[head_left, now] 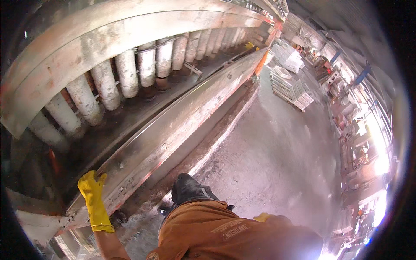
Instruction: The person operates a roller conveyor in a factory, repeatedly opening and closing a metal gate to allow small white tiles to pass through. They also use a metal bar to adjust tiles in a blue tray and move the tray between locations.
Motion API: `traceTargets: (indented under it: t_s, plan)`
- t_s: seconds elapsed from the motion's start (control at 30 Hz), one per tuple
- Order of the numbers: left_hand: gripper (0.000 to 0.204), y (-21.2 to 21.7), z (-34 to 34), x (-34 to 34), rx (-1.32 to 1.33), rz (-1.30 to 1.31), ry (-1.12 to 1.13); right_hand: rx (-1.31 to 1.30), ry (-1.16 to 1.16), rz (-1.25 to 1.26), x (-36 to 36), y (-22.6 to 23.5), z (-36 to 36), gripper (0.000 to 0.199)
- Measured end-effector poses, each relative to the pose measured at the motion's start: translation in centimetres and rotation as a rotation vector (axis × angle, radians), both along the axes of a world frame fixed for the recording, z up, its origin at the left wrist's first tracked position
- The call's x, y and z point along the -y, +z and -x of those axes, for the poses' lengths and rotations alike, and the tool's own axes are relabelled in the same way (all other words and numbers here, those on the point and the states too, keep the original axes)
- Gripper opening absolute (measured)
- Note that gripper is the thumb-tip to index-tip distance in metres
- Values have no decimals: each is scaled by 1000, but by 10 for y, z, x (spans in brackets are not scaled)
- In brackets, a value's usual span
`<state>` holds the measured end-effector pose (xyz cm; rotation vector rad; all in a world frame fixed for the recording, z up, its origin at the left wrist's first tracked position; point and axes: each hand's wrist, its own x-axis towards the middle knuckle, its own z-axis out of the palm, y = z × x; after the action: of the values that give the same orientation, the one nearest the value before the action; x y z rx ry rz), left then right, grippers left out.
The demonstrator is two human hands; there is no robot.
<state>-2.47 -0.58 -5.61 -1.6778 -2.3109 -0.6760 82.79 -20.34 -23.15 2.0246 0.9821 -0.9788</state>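
Yellow-gloved left hand (92, 187), fingers curled, at the near left end of a long beam (169, 130), hold unclear; right hand (262, 216), mostly hidden, impossible to read

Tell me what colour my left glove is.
Your left glove is yellow, as the head view shows.

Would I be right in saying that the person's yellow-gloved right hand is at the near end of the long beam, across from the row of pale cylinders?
Not quite: the head view shows that it is the left hand, in its yellow glove, that is at the near end of the long beam, across from the row of pale cylinders.
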Motion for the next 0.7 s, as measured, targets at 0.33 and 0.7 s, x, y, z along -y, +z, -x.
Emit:
traceTargets:
  t_s: [0.33, 0.7]
  plan:
    - [46, 24, -39, 3, 68, 121, 33, -473, 75, -834, -154, -5, 89, 57]
    - [84, -38, -62, -17, -25, 347, 190, -301, 230, -395, -102, -101, -203, 48]
